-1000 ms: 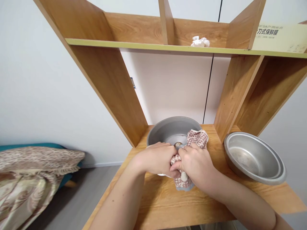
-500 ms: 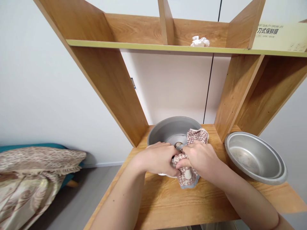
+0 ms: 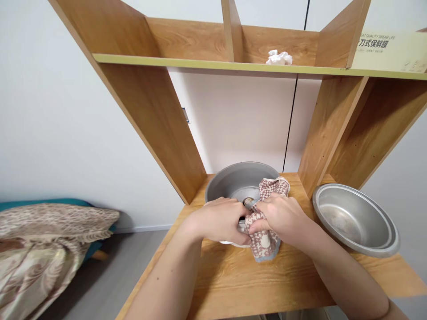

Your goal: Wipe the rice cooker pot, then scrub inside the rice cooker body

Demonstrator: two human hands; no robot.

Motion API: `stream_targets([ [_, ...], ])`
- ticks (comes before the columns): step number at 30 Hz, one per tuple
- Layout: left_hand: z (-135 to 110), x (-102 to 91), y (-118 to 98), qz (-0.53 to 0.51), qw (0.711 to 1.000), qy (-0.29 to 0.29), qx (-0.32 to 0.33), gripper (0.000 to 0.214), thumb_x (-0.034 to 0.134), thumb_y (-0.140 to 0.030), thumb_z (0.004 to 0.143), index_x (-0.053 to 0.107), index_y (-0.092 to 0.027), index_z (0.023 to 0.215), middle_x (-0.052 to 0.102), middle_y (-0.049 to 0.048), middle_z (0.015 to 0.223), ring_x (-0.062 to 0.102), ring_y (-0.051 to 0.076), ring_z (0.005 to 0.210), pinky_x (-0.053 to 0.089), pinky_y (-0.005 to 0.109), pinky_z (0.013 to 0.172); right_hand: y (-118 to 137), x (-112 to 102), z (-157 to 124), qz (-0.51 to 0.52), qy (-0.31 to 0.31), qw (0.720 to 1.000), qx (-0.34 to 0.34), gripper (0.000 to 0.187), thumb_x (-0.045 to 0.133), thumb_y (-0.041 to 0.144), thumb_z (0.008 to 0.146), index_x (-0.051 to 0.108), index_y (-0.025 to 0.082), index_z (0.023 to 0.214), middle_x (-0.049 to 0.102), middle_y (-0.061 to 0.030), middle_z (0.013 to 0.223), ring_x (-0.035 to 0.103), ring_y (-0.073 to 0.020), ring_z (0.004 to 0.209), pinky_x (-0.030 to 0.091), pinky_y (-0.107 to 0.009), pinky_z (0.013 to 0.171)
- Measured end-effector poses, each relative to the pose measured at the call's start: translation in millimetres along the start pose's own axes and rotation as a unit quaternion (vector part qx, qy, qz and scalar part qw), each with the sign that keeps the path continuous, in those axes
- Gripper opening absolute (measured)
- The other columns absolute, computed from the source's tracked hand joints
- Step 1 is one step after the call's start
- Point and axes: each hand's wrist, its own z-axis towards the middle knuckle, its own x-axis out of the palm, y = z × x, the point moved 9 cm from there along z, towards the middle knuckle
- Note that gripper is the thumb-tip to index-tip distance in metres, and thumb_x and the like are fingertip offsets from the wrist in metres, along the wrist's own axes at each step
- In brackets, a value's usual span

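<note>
A grey rice cooker (image 3: pixel 227 184) without its inner pot stands on the wooden desk, a round heating part showing at its bottom. My left hand (image 3: pixel 223 220) is closed over its near rim, fingers curled around the edge. My right hand (image 3: pixel 283 220) grips a brown-and-cream patterned cloth (image 3: pixel 274 186) with a blue-grey edge, pinched over the near right rim. One end of the cloth lies toward the cooker's far right side; the other hangs in front. To the right sits the metal inner pot (image 3: pixel 353 218), slightly tilted.
The wooden desk (image 3: pixel 253 284) has upright side panels and a shelf (image 3: pixel 200 64) above. Crumpled white tissue (image 3: pixel 279 58) and a cling-film box (image 3: pixel 388 51) lie on that shelf. At left, a patterned blanket (image 3: pixel 50 240) covers a teal seat by the wall.
My right hand has shifted slightly right with the cloth, whose hanging end moved right too. The left hand stays on the rim.
</note>
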Motion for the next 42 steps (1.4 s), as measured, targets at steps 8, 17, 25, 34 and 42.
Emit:
stream_targets([
  [8, 3, 1.8, 0, -0.007, 1.000, -0.012, 0.014, 0.031, 0.067, -0.057, 0.065, 0.066, -0.026, 0.070, 0.066, -0.0021, 0.064, 0.059, 0.018, 0.061, 0.037, 0.029, 0.055, 6, 14, 3, -0.011, -0.049, 0.999, 0.014, 0.053, 0.058, 0.069, 0.084, 0.067, 0.020, 0.100, 0.072, -0.0067, 0.091, 0.065, -0.0237, 0.097, 0.047, -0.028, 0.068],
  [17, 2, 1.1, -3, -0.001, 1.000, -0.015, 0.022, 0.028, 0.066, -0.051, 0.065, 0.061, -0.024, 0.059, 0.062, -0.0021, 0.056, 0.057, 0.016, 0.055, 0.035, 0.028, 0.050, 17, 13, 0, -0.021, -0.091, 0.995, 0.024, 0.051, 0.055, 0.069, 0.086, 0.068, 0.019, 0.091, 0.071, -0.0087, 0.089, 0.066, -0.0234, 0.093, 0.049, -0.029, 0.066],
  [25, 3, 2.3, -2, 0.001, 1.000, -0.012, 0.020, 0.027, 0.064, -0.052, 0.065, 0.063, -0.025, 0.062, 0.063, -0.0011, 0.059, 0.056, 0.017, 0.056, 0.036, 0.029, 0.051, 18, 16, -1, -0.021, -0.100, 0.994, 0.025, 0.051, 0.060, 0.070, 0.081, 0.067, 0.020, 0.090, 0.072, -0.0078, 0.089, 0.066, -0.0242, 0.094, 0.049, -0.029, 0.065],
  [34, 2, 0.4, -2, 0.006, 1.000, -0.014, 0.012, 0.026, 0.066, -0.051, 0.064, 0.065, -0.025, 0.062, 0.065, -0.0001, 0.060, 0.059, 0.019, 0.057, 0.038, 0.029, 0.050, 21, 17, -1, -0.019, -0.100, 0.994, 0.027, 0.051, 0.056, 0.068, 0.085, 0.067, 0.019, 0.090, 0.072, -0.0089, 0.090, 0.066, -0.0230, 0.094, 0.049, -0.028, 0.064],
  [42, 2, 2.4, -2, 0.004, 1.000, -0.017, 0.024, 0.027, 0.064, -0.050, 0.065, 0.057, -0.024, 0.058, 0.058, -0.0019, 0.054, 0.052, 0.016, 0.051, 0.033, 0.029, 0.048, 22, 18, -2, -0.013, -0.113, 0.993, 0.022, 0.050, 0.054, 0.068, 0.087, 0.066, 0.019, 0.087, 0.071, -0.0085, 0.088, 0.066, -0.0226, 0.091, 0.047, -0.027, 0.062],
])
